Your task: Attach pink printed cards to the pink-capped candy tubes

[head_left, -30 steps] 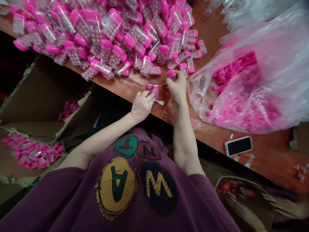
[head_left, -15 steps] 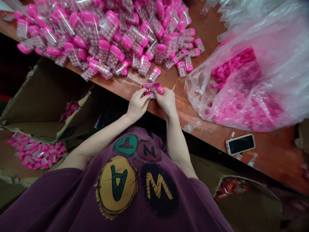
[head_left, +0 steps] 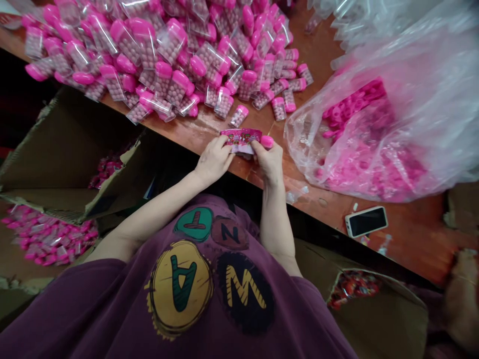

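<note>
A printed pink label strip (head_left: 242, 141) is stretched between my two hands at the table's front edge. My left hand (head_left: 214, 158) is closed, pinching the strip's left end between thumb and fingers. My right hand (head_left: 271, 160) is closed on its right end. A glossy pink cap (head_left: 267, 141) pokes out of my right hand; whatever is under it is hidden by the fingers. Just beyond the strip lies a small clear bottle (head_left: 238, 116) of pale pink balls with a pink cap. A large heap of similar bottles (head_left: 164, 65) spreads behind it.
On the right, a clear plastic bag (head_left: 415, 124) holds pink parts, with clear plastic pieces (head_left: 359, 20) behind it. A phone (head_left: 366, 221) lies near the edge. Below are open cardboard boxes (head_left: 45, 149) and a pile of pink-capped pieces (head_left: 52, 234). Another person's arm (head_left: 464, 299) shows at far right.
My right hand has moved to the right, away from my left hand, and more of the label strip shows between them. Another person's arm has come into view at the right edge.
</note>
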The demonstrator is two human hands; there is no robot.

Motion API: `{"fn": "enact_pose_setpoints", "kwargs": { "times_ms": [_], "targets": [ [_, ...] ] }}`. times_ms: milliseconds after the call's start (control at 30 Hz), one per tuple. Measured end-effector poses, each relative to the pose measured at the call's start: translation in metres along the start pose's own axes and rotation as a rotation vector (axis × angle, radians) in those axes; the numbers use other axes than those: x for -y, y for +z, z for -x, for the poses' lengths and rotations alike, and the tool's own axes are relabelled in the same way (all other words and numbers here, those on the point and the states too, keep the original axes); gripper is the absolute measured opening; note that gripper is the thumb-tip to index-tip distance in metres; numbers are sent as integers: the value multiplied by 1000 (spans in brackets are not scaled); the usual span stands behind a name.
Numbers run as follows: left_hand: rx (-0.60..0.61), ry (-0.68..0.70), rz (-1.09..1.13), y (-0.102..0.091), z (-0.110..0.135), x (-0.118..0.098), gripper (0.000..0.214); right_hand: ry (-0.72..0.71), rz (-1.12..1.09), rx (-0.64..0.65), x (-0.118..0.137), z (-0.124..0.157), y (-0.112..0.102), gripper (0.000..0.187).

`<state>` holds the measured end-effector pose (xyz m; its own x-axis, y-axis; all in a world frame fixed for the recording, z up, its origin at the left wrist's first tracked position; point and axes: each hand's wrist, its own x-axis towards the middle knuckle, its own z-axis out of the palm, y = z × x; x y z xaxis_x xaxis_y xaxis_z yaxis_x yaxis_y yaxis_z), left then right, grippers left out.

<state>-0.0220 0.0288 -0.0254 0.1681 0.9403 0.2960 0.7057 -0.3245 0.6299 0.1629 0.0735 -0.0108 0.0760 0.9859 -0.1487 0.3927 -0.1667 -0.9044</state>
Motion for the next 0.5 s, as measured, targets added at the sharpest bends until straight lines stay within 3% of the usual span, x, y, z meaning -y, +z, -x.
{"fn": "enact_pose_setpoints", "kwargs": {
  "times_ms": [133,233,300,367,500],
  "targets": [
    [-83,-163,320,-11,-11,-15,21,34,-312,80,12,18,-10,31],
    [-11,-395,682,-10,-20,-25,12,17,-373,144,16,25,-5,32],
    [0,-554,816,-7,-23,-26,24,4,-325,119,13,23,3,27],
    [-37,-632,815,-8,-25,-23,31,-15,-207,68,9,16,11,19],
    [-86,-588,592,-12,-27,-7,32,-29,175,-13,5,2,17,18]
  ]
}}
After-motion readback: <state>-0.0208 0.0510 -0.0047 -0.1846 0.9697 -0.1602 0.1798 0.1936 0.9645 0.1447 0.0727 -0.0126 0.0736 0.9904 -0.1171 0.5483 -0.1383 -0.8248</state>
